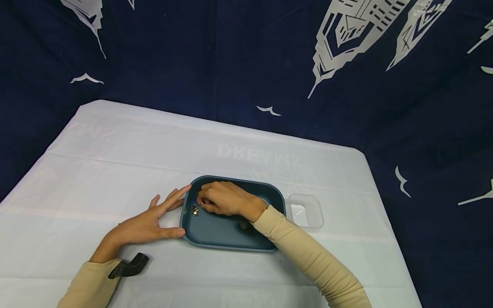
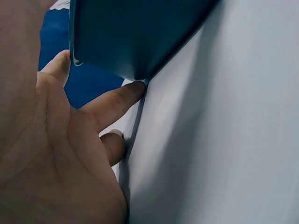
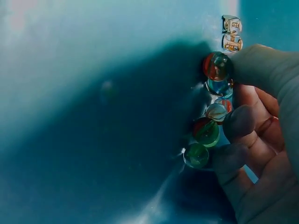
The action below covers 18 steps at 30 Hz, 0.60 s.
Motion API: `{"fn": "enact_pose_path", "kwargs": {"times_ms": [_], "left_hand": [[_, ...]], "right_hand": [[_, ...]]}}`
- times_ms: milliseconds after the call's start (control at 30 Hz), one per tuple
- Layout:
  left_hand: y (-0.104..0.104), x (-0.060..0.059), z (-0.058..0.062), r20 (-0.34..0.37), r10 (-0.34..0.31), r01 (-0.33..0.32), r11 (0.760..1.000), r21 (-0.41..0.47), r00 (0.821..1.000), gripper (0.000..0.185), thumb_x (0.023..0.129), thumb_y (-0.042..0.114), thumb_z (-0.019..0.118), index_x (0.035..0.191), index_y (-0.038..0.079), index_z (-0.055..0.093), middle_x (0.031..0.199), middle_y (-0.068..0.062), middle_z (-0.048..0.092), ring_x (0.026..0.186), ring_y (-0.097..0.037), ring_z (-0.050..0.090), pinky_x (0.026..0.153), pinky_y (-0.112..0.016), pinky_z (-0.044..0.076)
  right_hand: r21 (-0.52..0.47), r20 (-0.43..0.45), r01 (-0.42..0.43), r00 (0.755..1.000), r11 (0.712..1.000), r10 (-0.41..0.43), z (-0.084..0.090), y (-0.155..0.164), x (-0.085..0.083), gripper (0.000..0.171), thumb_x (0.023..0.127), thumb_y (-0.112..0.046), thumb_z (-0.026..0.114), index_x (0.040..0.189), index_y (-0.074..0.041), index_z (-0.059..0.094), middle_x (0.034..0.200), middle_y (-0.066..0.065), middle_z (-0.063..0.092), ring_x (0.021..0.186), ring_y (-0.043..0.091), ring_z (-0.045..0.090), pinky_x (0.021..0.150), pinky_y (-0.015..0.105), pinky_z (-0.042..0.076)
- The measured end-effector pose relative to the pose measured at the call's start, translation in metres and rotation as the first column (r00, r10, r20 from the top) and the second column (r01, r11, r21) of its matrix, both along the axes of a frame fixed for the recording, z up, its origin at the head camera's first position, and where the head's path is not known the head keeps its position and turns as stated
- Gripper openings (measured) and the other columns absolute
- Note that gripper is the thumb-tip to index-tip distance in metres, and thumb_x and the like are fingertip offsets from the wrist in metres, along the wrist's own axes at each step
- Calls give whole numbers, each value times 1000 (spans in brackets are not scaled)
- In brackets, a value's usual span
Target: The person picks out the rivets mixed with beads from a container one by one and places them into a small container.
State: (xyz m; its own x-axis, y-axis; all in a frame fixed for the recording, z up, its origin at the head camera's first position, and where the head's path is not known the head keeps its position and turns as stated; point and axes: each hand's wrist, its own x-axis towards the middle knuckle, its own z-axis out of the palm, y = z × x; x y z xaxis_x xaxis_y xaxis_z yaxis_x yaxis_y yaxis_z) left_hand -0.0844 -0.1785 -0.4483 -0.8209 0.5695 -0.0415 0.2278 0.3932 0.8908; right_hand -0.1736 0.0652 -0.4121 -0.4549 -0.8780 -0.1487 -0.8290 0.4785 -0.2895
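Your left hand (image 1: 144, 224) is spread, empty, against the left edge of the tray (image 1: 219, 235), while your right hand (image 1: 225, 199) curls over marbles (image 3: 206, 132) rowed near that edge; whether it grips one, I cannot tell. You appear to be lining them up beside gold pieces (image 1: 195, 211), so the next move likely calls for a gentle release without nudging the row.

A navy backdrop (image 1: 239, 60) fills the far side of my head view, printed with pale towers (image 1: 350, 30) pointing downward and small white birds (image 1: 85, 77); below it I make out a white-covered table (image 1: 154, 145), creased, with faint inverted lettering (image 1: 258, 156) and soft light across it
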Motion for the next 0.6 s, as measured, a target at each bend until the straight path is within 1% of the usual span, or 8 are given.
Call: {"fn": "enact_pose_path", "kwargs": {"times_ms": [133,400,600], "left_hand": [[0,0,0,0,1,-1,1000,-1,1000,101,89,30,77,161,38,8,157,-19,37,155,-42,-6,112,-70,-20],[0,0,0,-2,-2,2,1000,-4,1000,101,89,31,78,161,38,7,157,-18,39,154,-42,-5,113,-70,-20],[0,0,0,-2,-2,2,1000,-5,1000,101,89,31,78,161,38,7,157,-16,39,154,-42,-6,113,-70,-20]], "right_hand": [[3,-8,-8,1000,1000,8,0,-1,0,11,100,-21,63,102,-15,72,89,-5,60,71,2,54,64,15,44],[11,-10,-2,1000,1000,2,1,0,1,12,100,-21,63,105,-15,72,93,-5,63,74,2,55,66,16,46],[14,-18,-7,1000,1000,8,3,-1,2,11,100,-21,62,103,-15,71,93,-4,63,74,3,55,66,16,45]]}}
